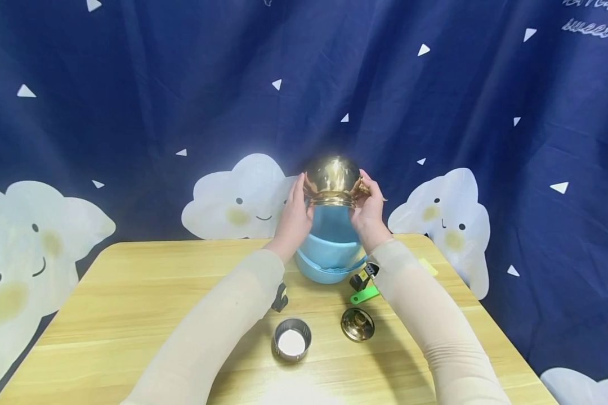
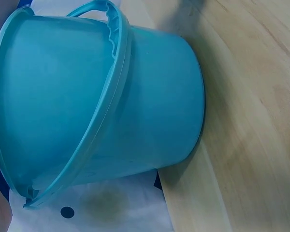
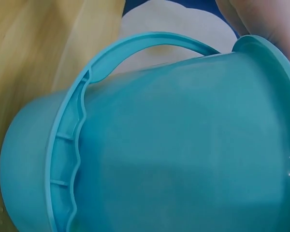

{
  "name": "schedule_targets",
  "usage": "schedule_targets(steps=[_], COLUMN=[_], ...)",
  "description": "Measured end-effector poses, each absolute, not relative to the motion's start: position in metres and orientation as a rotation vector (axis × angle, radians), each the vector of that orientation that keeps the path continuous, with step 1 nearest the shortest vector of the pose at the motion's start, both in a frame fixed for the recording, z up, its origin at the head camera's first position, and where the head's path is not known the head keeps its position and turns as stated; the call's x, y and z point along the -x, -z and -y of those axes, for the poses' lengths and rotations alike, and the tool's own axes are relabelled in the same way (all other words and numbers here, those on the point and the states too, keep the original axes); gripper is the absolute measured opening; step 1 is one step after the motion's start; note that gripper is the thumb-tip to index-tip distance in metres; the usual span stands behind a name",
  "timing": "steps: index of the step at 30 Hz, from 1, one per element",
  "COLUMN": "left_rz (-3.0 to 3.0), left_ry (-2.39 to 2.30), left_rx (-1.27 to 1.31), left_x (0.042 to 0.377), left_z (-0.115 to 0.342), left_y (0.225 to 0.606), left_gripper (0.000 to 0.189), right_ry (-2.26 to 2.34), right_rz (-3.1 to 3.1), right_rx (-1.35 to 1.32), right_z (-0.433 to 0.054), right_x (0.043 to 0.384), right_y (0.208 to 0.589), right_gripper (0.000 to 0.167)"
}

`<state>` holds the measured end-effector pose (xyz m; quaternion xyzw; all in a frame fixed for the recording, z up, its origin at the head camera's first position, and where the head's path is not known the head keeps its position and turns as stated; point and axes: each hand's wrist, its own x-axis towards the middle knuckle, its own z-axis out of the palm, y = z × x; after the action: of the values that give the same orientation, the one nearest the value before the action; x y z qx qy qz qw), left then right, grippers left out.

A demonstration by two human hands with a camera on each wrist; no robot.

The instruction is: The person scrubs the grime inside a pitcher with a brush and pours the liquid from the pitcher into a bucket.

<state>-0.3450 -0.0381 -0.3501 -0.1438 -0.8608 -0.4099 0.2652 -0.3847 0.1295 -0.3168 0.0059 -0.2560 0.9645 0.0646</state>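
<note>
A shiny gold teapot (image 1: 333, 179) is held tipped, mouth down, above a light blue bucket (image 1: 329, 250) at the table's back edge. My left hand (image 1: 295, 214) holds the teapot's left side, fingers pointing up along its body. On the other side my right hand (image 1: 370, 211) grips it, with fingers around a small gold part that sticks out. The bucket stands upright with its handle (image 3: 65, 145) hanging down in front. Both wrist views are filled mostly by the bucket (image 2: 154, 96); the teapot is not visible there. What lies inside the bucket is hidden.
A round silver metal cup (image 1: 292, 340) stands on the wooden table (image 1: 157, 304), nearer to me. To its right lies a gold lid (image 1: 357, 324) with a knob. A green object (image 1: 365, 295) and something yellow (image 1: 428, 266) lie partly behind my right arm. A dark blue curtain (image 1: 182, 84) hangs behind.
</note>
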Motion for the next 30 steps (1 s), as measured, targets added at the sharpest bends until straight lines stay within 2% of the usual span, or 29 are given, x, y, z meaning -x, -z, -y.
schedule_targets(steps=[5,12,30], left_rz=[2.338,2.339,2.358], left_ry=[1.108,1.095,1.091], left_rx=[0.376,0.381,0.402], left_x=[0.3464,0.3472,0.3448], left_z=[0.0378,0.0384,0.0396], left_y=[0.3504,0.3520,0.3544], left_gripper=[0.086,0.085,0.091], right_ry=[-2.957,-2.989,-3.027], right_rz=[0.720,0.674,0.611], right_rx=[-0.001,0.027,0.017], right_z=[-0.1294,-0.1293,-0.1318], right_x=[0.3853,0.3865,0.3874], right_y=[0.3167,0.3185,0.3243], right_gripper=[0.022,0.028,0.023])
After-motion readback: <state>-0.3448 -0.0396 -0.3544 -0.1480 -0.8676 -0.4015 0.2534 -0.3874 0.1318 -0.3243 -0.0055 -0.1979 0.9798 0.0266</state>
